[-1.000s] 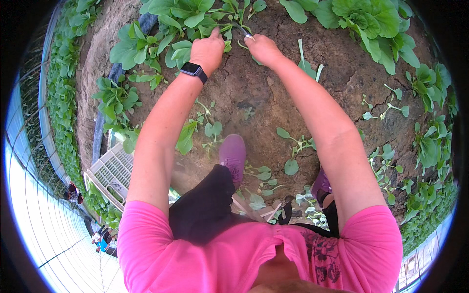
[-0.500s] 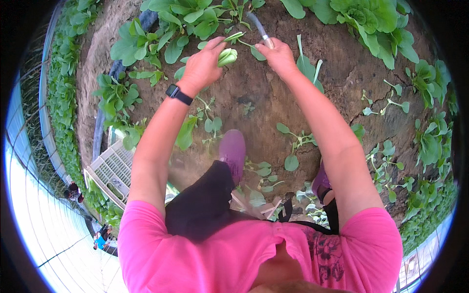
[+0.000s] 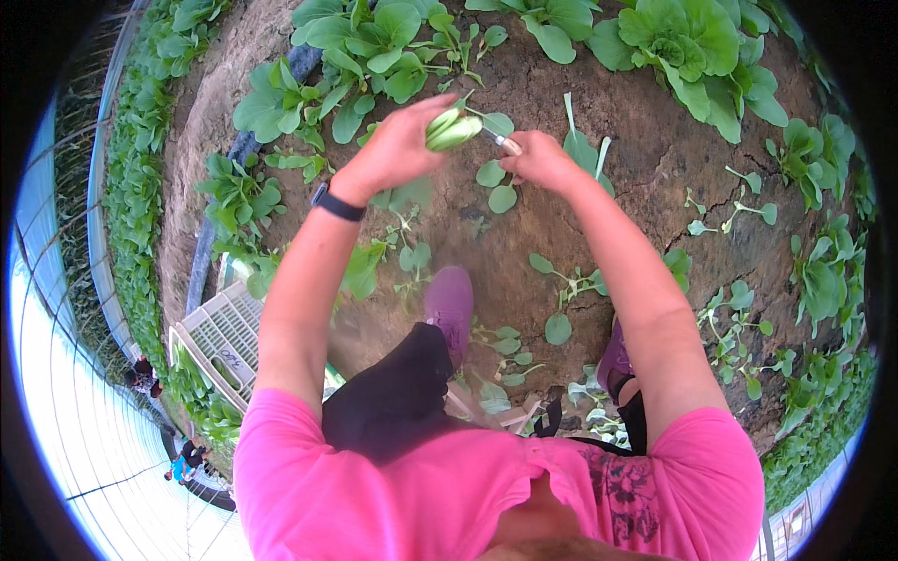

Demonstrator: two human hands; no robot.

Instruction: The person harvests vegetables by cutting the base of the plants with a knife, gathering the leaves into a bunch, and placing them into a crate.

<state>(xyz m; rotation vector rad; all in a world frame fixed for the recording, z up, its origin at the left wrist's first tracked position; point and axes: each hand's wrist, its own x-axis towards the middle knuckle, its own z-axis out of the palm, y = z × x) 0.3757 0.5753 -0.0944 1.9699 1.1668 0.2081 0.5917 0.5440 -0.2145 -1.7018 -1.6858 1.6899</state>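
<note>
My left hand (image 3: 400,148) is closed around a leafy green vegetable (image 3: 454,131), its pale green stalk base pointing right and its leaves hanging below the palm. My right hand (image 3: 541,159) grips the wooden handle of a small sickle (image 3: 506,144). The sickle's metal end meets the stalk base, where most of the blade is hidden behind the vegetable. Loose round leaves (image 3: 491,173) hang beside my right fingers, close to the handle. Both hands are held above bare soil, in front of the growing plants.
Leafy plants (image 3: 374,47) grow at the far side, with a large head (image 3: 687,47) at far right. Cut leaves (image 3: 582,150) lie on the soil. A pale plastic crate (image 3: 220,341) stands at left beside a dark hose (image 3: 201,262). My purple shoe (image 3: 449,304) is below.
Both hands have come nearer to me. The sickle has swung from pointing away to pointing left, against the vegetable's base. The vegetable has turned in my left hand.
</note>
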